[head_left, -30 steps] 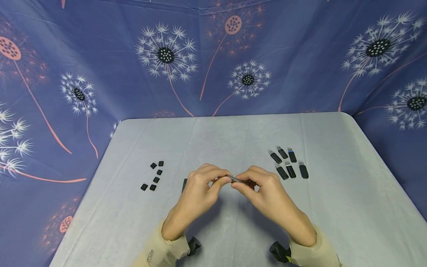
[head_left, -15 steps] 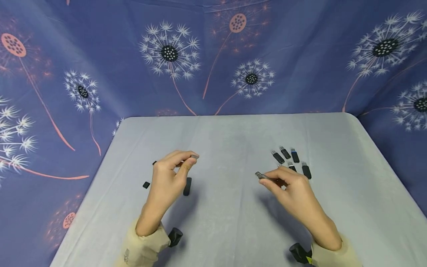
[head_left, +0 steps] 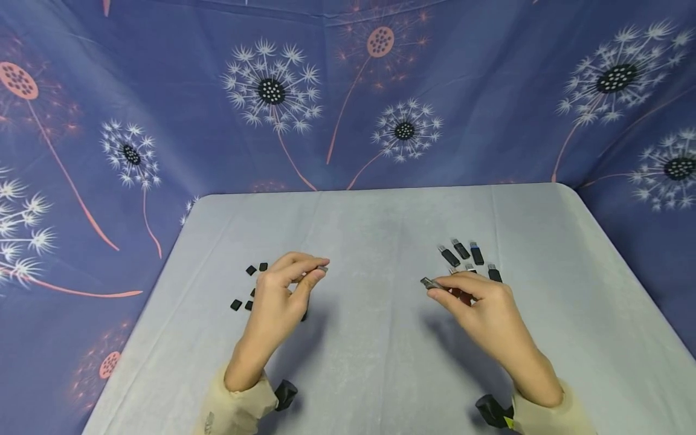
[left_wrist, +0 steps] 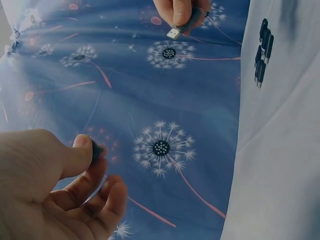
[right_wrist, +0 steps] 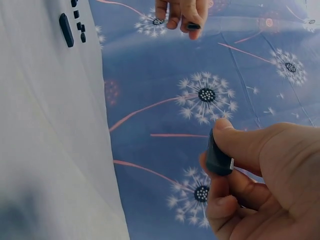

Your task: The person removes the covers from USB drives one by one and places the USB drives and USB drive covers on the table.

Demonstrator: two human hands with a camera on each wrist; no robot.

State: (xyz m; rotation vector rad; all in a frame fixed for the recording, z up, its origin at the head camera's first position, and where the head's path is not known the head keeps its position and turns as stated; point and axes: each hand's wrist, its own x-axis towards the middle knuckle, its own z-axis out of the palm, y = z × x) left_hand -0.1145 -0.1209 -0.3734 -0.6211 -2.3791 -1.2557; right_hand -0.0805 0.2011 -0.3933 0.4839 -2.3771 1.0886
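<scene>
My left hand (head_left: 277,296) pinches a small black cap (left_wrist: 96,151) between thumb and forefinger, held above the table. Off to the right, my right hand (head_left: 484,308) grips a dark USB flash drive (head_left: 431,283) by its body, and its bare metal plug (left_wrist: 173,33) points toward the left hand. A wide gap separates the hands. Several loose black caps (head_left: 236,305) lie on the table beside the left hand, some hidden behind it. Several uncapped USB flash drives (head_left: 449,256) lie beyond the right hand, which covers part of that group.
A long black stick (right_wrist: 66,30), mostly hidden by the left hand in the head view, lies near the caps. Pale grey cloth covers the table (head_left: 370,362). Behind it hangs a blue dandelion-print curtain (head_left: 348,90). A black device (head_left: 286,394) sits at the left cuff.
One second ago both hands met at the flash drive in the middle. They have since moved apart, the cap with the left and the drive with the right; lately they barely move.
</scene>
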